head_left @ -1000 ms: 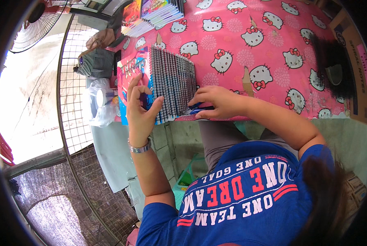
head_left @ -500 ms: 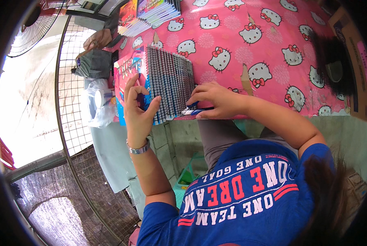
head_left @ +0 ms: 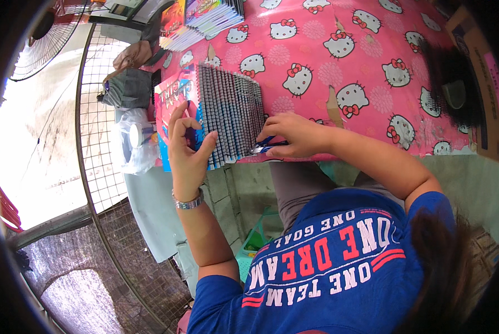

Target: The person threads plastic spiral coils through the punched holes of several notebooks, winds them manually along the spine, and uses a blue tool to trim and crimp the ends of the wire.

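Note:
A thick stack of spiral notebooks [head_left: 231,114] lies at the near edge of the table, its rows of wire-bound spines facing right. My left hand [head_left: 187,136] rests on the colourful top cover, fingers bent and thumb against the spine edge, holding the stack steady. In my right hand [head_left: 294,134] is a pair of small pliers with blue handles [head_left: 270,146]. Their metal tip touches or nearly touches the near, lower end of the wire spines. My right fingers partly cover the pliers, so the jaws are hard to make out.
More booklets [head_left: 216,19] are stacked at the far left. A clear plastic bag [head_left: 135,142] and a grey cloth item [head_left: 128,89] sit left of the notebooks. A pink patterned cover [head_left: 366,97] lies over the table; a cardboard box [head_left: 486,94] stands at right. A fan [head_left: 46,33] is at upper left.
The pliers have shifted slightly and turned at the near corner of the stack, with my right hand moving a little. My left hand stays in place on the cover.

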A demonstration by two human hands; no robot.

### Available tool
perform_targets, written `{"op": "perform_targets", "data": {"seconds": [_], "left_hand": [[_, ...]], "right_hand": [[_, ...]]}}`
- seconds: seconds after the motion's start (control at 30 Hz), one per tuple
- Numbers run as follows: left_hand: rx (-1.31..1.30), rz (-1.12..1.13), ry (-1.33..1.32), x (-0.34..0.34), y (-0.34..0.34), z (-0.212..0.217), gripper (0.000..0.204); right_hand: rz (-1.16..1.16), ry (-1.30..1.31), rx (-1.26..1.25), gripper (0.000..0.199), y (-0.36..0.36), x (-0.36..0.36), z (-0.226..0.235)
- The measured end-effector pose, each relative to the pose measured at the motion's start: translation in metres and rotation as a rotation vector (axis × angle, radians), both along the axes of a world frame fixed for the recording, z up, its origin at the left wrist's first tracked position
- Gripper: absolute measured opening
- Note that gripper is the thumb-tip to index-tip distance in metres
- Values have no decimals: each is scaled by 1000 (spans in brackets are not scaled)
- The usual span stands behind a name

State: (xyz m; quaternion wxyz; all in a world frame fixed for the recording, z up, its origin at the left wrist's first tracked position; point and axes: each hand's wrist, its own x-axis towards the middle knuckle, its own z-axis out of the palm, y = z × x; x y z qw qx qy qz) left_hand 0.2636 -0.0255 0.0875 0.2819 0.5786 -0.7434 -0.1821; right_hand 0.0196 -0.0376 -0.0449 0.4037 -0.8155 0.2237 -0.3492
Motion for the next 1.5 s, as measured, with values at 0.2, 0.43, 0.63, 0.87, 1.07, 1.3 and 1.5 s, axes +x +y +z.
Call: {"op": "perform_targets", "data": {"seconds": [0.2,0.43,0.63,0.87,1.07,1.3,1.5], "left_hand": [[74,52,2,-4,4,4,26],[2,62,64,-5,2,1,29],[67,44,4,-7,4,6,25],[-2,42,86,-3,1,-1,29],[11,56,47,-7,1,4,28],[80,12,38,0,1,2,26],[7,46,69,-4,1,0,29]], "right_hand": [[190,173,507,37,-1,-1,10],[133,125,297,41,-5,4,2],[96,97,243,38,0,-1,-8],[135,204,360,42,-5,4,-13],[52,146,183,37,3,-2,-19],[156,240,378,41,-5,1,-19],[45,151,90,37,2,-4,-26]]}}
